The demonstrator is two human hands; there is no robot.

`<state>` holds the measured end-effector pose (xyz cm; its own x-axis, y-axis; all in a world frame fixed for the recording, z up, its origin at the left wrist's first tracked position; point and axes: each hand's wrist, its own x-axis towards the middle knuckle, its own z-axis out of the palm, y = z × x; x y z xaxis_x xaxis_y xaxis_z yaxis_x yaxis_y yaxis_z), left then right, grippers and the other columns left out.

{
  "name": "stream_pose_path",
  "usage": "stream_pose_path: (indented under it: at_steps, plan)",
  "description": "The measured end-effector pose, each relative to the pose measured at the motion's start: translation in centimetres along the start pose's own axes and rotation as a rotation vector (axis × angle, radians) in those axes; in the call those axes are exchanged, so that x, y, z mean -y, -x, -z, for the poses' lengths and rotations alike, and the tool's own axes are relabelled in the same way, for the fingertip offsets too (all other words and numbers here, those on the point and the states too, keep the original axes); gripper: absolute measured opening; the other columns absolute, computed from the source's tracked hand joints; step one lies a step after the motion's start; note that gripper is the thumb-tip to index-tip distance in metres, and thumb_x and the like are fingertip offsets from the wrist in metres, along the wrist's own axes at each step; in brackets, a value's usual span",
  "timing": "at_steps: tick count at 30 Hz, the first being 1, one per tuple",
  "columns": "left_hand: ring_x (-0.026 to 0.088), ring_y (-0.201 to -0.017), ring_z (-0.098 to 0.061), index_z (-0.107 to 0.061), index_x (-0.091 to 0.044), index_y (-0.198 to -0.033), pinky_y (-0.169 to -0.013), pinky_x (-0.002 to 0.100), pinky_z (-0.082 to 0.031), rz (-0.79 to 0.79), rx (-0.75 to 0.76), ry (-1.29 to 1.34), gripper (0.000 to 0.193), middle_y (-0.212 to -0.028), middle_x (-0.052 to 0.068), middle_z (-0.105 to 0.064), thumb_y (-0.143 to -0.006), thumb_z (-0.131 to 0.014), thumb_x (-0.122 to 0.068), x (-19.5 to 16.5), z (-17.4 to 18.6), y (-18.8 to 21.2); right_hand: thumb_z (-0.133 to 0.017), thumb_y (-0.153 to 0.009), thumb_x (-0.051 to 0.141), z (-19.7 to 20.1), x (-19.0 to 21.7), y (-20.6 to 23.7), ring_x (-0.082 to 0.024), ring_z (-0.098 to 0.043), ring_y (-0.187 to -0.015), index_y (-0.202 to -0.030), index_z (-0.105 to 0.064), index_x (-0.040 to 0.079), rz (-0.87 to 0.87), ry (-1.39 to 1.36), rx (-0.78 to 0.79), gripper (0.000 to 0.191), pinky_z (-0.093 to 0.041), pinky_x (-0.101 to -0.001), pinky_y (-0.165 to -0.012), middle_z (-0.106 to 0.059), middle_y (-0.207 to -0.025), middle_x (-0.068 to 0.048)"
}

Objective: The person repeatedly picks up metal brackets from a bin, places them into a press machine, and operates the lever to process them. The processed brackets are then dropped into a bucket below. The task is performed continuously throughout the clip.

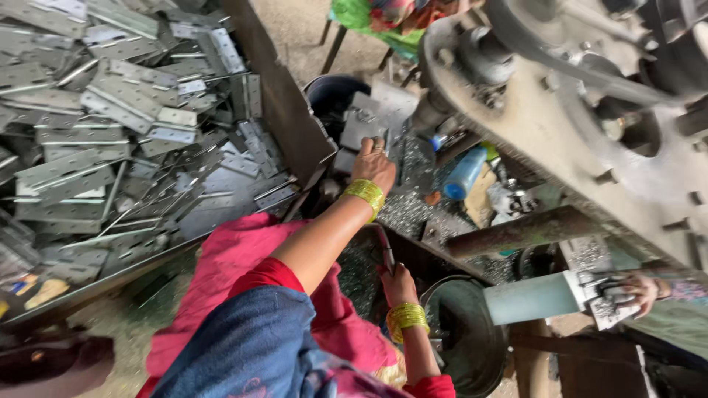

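Left fingers (377, 144) curled over the near edge of a grey hinge plate (361, 124), pinching it; left hand (373, 163) extended forward, yellow bangles (366, 194) at the wrist. Plate lies just ahead of the fingertips, on the press bed beneath the large machine body (560, 125), which rises to the right of the fingers. Dark bucket (332, 94) just beyond and left of the plate.

Right fingers (389, 274) closed around a thin metal rod (386, 250), pinching it upright; right hand (398, 286) low and near the body, beside a round dark pan (464, 332) to its right.

Judgement on doing this well: grip on the plate best kept at the near edge only, fingertips clear of the die zone; plate seated flat and square before release. Rod best used for nudging rather than bare fingers. Metal swarf (405, 210) scattered between the two hands, so sliding contact is a cut hazard.

Farther out: heap of finished hinges (118, 125) in a tray well to the left of the left fingers. Blue bottle (464, 173) right of the plate. Another person's hand (640, 291) far right, holding a plate near a pale cylinder (531, 298); well apart from both hands.
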<state>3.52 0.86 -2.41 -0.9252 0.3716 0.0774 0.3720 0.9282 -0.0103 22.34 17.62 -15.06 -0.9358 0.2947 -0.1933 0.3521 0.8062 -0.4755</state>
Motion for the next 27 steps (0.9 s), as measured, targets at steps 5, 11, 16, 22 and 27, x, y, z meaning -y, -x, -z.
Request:
stream_pose_path:
  at_steps: [5,11,16,22,27]
  plan:
    - [0.033,-0.14,-0.04,-0.081,-0.011,-0.107,-0.112,0.053,-0.02,0.055,-0.098,-0.063,0.031,-0.126,0.009,-0.071,-0.098,-0.052,-0.02,0.7,0.6,-1.7,-0.064,-0.088,0.052,1.4,0.3,-1.0,-0.05,-0.066,-0.102,-0.108,-0.067,0.004,-0.042,0.166,-0.004,0.052,-0.053,-0.0564,-0.085,-0.07,-0.102,-0.032]
    - [0.035,-0.147,-0.031,-0.077,-0.008,-0.118,-0.116,0.057,-0.014,0.118,-0.082,0.091,0.036,-0.152,0.013,-0.052,-0.096,-0.05,-0.018,1.0,0.1,0.1,-0.065,-0.088,0.051,-0.6,0.6,1.0,-0.05,-0.065,-0.103,-0.109,-0.065,0.001,0.012,0.048,-0.028,0.055,-0.052,-0.0559,-0.085,-0.07,-0.101,-0.032]
    - [0.038,-0.15,-0.018,-0.054,-0.012,-0.142,-0.114,0.064,-0.004,0.034,0.144,-0.03,0.048,-0.158,0.014,-0.036,-0.095,-0.048,-0.023,1.5,2.9,-1.5,-0.062,-0.09,0.05,1.4,0.3,-0.8,-0.05,-0.066,-0.105,-0.112,-0.067,0.003,-0.024,0.184,0.044,0.052,-0.053,-0.0548,-0.088,-0.07,-0.105,-0.031]
    - [0.038,-0.152,-0.024,-0.054,-0.011,-0.146,-0.116,0.065,-0.007,0.084,0.195,-0.139,0.048,-0.161,0.014,-0.038,-0.104,-0.043,-0.031,0.3,3.9,-2.2,-0.061,-0.089,0.051,-1.2,0.4,1.4,-0.05,-0.066,-0.106,-0.116,-0.066,0.003,-0.034,0.029,-0.087,0.055,-0.053,-0.055,-0.087,-0.07,-0.105,-0.032]
    - [0.032,-0.14,-0.038,-0.061,-0.003,-0.14,-0.114,0.051,-0.025,0.106,-0.443,0.214,0.056,-0.146,0.017,-0.052,-0.085,-0.059,-0.016,2.3,2.3,2.8,-0.064,-0.086,0.053,-1.5,-0.1,1.3,-0.049,-0.067,-0.105,-0.112,-0.068,0.006,-0.069,0.053,0.035,0.054,-0.053,-0.0543,-0.088,-0.071,-0.104,-0.029]
